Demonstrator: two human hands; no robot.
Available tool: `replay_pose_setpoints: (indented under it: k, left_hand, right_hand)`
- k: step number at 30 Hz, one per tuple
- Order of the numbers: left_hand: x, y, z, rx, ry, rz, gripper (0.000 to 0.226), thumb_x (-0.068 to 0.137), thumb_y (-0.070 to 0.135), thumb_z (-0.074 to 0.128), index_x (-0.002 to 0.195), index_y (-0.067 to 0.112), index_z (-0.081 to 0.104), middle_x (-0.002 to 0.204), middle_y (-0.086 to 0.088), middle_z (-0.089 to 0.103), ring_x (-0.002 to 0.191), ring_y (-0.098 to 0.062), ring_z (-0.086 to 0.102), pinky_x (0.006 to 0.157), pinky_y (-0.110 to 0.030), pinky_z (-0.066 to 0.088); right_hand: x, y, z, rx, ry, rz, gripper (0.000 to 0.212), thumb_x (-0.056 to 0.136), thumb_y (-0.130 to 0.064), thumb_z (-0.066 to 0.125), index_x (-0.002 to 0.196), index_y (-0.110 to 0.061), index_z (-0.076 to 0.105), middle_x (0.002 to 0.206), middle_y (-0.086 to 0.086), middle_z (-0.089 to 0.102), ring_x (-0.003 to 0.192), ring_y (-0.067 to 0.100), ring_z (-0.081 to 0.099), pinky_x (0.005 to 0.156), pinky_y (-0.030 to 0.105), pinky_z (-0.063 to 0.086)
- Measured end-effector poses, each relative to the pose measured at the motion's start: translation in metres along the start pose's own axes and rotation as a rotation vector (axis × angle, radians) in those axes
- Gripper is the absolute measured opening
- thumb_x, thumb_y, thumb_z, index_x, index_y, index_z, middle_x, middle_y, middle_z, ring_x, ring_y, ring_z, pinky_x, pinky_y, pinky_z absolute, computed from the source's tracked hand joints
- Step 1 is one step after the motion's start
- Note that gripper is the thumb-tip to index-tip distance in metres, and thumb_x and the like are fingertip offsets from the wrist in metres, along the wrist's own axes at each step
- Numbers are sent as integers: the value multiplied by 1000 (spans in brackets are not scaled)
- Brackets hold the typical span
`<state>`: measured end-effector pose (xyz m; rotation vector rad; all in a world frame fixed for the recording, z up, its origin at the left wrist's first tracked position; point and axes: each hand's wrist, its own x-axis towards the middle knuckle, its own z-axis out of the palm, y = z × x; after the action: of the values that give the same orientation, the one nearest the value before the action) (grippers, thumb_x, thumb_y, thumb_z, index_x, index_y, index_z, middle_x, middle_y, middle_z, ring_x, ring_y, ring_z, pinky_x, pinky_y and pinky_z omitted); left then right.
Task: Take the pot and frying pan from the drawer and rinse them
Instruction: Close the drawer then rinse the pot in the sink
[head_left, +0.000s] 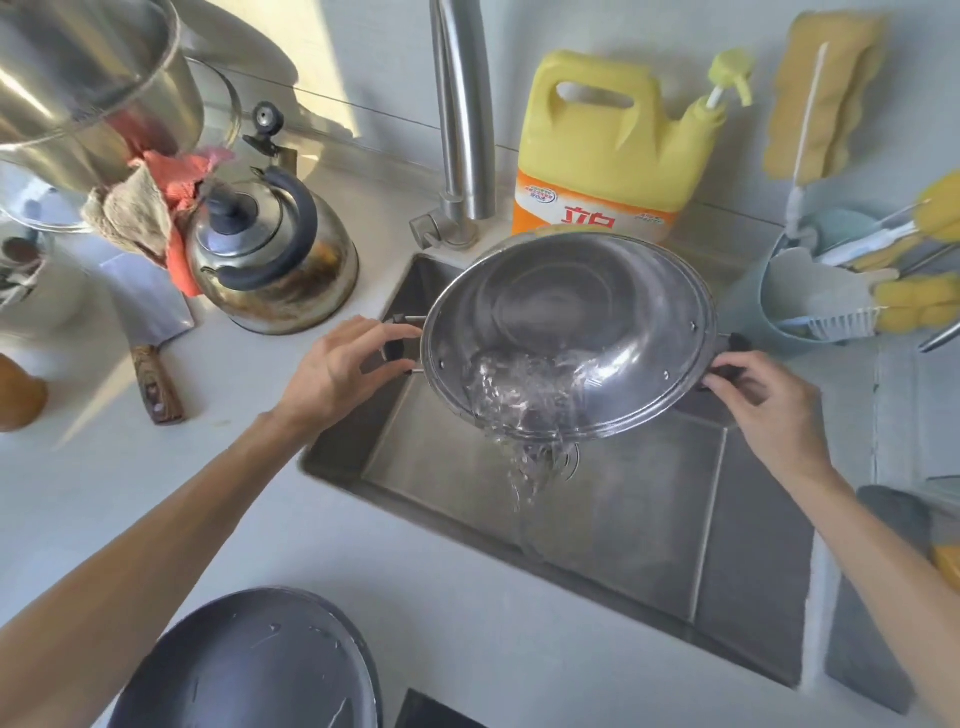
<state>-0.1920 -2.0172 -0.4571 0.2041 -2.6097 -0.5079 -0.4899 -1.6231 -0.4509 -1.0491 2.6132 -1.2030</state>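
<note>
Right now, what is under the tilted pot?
The sink, with water pouring from the pot toward the drain. The pot covers most of the drain.

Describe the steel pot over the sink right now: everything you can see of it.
The pot is wide, round and shallow, and looks like shiny stainless steel, with a rolled rim and small rivets on the inner wall. It is held in the air above the sink, tipped steeply toward the camera, so its inside shows. Water pours over its near rim into the sink. The left hand grips its dark left handle; the right hand grips the right handle. Nothing else touches it.
</note>
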Motion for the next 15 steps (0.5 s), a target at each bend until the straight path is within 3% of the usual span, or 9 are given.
replay_pose_setpoints:
  k: [3, 5, 10, 15]
  left_hand:
    - [10, -4, -9, 72, 75, 92, 35, 95, 34, 73, 126, 21, 62, 85, -4, 68, 76, -26, 61, 76, -39, 53]
    - [15, -4, -15, 126, 135, 142, 37, 94, 29, 76, 126, 19, 61, 86, -4, 69, 75, -27, 62, 74, -40, 53]
    - [19, 9, -28, 274, 237, 280, 38, 92, 25, 79, 125, 17, 60, 82, -8, 68, 72, -28, 61, 64, -40, 51]
    - [17, 31, -28, 312, 287, 290, 33, 95, 26, 76, 122, 20, 59, 89, -9, 72, 75, -28, 63, 66, -38, 50]
  right_hand:
    - [2, 0, -8, -51, 68, -158, 14, 94, -30, 73, 107, -26, 71, 99, -3, 72, 81, 11, 71, 81, 30, 58]
    - [4, -1, -13, -114, 125, -240, 13, 96, -25, 74, 108, -21, 71, 98, 0, 72, 80, 15, 70, 78, 33, 57]
    - [1, -6, -31, -205, 288, -335, 14, 99, -22, 72, 104, -10, 71, 96, 12, 72, 84, 9, 60, 87, 9, 43]
    - [-24, -8, -45, -296, 386, -419, 9, 97, -10, 74, 99, -1, 71, 96, 21, 71, 83, 27, 62, 89, 6, 39]
